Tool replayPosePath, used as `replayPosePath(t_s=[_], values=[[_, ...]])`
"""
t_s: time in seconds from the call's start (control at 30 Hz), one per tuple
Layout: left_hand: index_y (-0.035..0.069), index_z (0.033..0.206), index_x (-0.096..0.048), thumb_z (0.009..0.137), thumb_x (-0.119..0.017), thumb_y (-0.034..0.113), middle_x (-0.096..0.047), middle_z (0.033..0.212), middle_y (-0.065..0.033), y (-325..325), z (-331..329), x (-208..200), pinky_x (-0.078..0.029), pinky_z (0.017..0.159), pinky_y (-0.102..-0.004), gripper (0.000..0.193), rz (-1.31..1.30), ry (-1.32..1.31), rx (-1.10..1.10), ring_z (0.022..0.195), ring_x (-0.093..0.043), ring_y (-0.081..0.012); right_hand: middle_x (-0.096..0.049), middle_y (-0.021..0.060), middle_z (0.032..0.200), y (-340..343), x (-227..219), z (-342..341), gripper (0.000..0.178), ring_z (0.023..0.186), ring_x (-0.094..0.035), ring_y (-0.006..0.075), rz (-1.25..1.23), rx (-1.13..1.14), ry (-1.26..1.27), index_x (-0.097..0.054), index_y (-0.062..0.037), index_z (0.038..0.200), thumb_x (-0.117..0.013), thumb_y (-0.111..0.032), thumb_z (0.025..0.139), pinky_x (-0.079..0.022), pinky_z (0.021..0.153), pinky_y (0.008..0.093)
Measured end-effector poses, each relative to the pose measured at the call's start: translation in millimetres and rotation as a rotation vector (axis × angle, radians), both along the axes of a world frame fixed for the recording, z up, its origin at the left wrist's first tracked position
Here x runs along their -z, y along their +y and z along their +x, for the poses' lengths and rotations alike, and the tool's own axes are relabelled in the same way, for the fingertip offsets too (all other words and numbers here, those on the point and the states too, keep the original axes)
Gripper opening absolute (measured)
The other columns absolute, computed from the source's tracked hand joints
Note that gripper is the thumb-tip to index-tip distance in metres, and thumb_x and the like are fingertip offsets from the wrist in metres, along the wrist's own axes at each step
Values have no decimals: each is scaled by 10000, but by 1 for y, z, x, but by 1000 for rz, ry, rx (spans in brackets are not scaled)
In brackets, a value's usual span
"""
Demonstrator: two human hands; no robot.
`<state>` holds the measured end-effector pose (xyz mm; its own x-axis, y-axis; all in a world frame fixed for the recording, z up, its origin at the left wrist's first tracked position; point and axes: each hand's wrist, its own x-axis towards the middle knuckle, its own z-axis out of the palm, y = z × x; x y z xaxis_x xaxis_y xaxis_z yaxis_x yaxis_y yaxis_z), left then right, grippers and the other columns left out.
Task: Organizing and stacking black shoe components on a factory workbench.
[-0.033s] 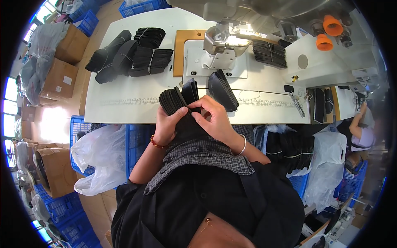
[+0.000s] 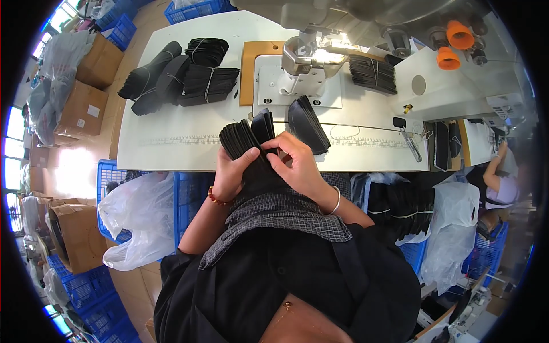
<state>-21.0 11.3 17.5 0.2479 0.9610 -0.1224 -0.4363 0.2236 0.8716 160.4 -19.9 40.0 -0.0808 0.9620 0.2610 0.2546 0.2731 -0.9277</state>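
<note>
My left hand (image 2: pixel 231 174) is wrapped round a thick stack of black fabric pieces (image 2: pixel 237 139), its thumb pressed along the stack's right side. Close beside it, my right hand (image 2: pixel 297 167) has thumb and forefinger drawn together at that same side of the stack. What lies between those fingertips is hidden. Just beyond them, a smaller group of black pieces (image 2: pixel 263 126) stands at the table's front edge. Another black stack (image 2: pixel 308 126) lies on the table to the right of it.
Tied black bundles (image 2: pixel 209 84) lie on the white table (image 2: pixel 189 123) at left. A sewing machine (image 2: pixel 311 63) stands behind my hands, with another tied bundle (image 2: pixel 373 73) to its right. Thread snips (image 2: pixel 409 140) lie near the right edge. Plastic bags (image 2: pixel 143 211) fill a blue crate at left.
</note>
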Motion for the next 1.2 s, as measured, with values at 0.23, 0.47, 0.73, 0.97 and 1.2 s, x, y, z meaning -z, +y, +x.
replayPosePath(t_s=[0.23,0.47,0.73,0.97,1.2], values=[[10,1132,-639,893,-762,13,-719,1021,-57,1,-2,3,-581,794,-298,268,6,-18,8,898,-691,-140,-603,63,870,0,4,-4,229,611,-588,166,253,78,-122,-689,-46,1074,-700,17,853,-480,556,298],[14,1139,-636,902,-757,23,-716,1021,-54,1,-2,1,-579,806,-300,267,1,-25,20,907,-689,-139,-616,69,929,-2,-1,-3,283,703,-603,155,85,24,-53,-689,-38,1148,-695,51,879,-499,579,258],[14,1179,-610,924,-752,68,-701,1063,-63,2,-8,13,-580,819,-313,297,-22,-20,36,934,-683,-148,-578,53,846,0,3,-6,302,622,-573,162,181,48,-70,-696,-73,1129,-734,13,842,-476,574,297],[5,1195,-602,928,-751,80,-698,1074,-63,2,-6,7,-580,815,-310,315,-34,-39,38,935,-683,-153,-574,53,865,0,-1,-6,295,644,-575,160,75,37,-19,-704,-69,1114,-752,0,831,-478,584,287],[0,1168,-622,924,-745,51,-702,1058,-64,2,-9,8,-581,817,-302,278,-9,-3,53,931,-677,-138,-567,38,866,-3,-7,-5,309,643,-555,147,76,21,-101,-709,-104,1112,-803,-88,819,-468,582,284]])
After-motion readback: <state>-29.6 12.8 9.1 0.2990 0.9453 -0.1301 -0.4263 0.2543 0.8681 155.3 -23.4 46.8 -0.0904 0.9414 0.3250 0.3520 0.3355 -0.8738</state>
